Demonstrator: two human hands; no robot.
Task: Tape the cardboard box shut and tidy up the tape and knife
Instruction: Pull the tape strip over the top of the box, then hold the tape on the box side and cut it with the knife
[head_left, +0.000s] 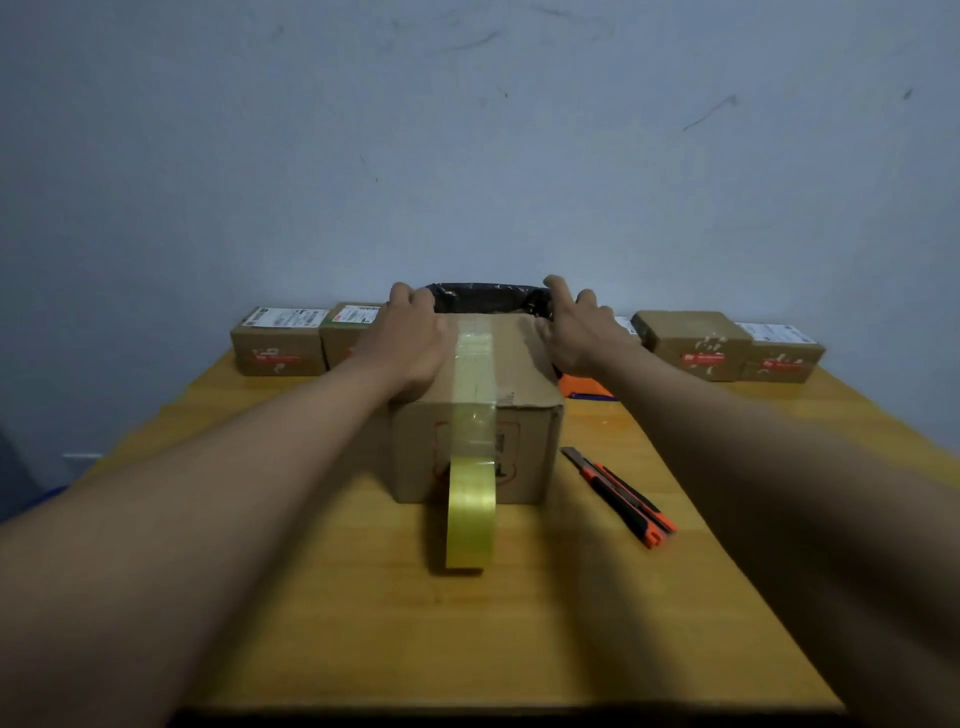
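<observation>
A brown cardboard box (524, 384) stands in the middle of the wooden table (363, 623). A strip of clear yellowish tape runs over its top seam and down its near face to the tape roll (470, 512), which stands on edge on the table against the box front. My left hand (410, 338) lies flat on the left of the box top, fingers at the far edge. My right hand (582, 332) rests on the box's far right top edge. An orange and black utility knife (621, 493) lies on the table right of the box, blade out.
Two small labelled cartons (278, 343) stand at the far left along the wall, and two more (696, 343) at the far right. A black bag (483, 296) sits behind the box. An orange object (582, 387) lies partly hidden right of the box.
</observation>
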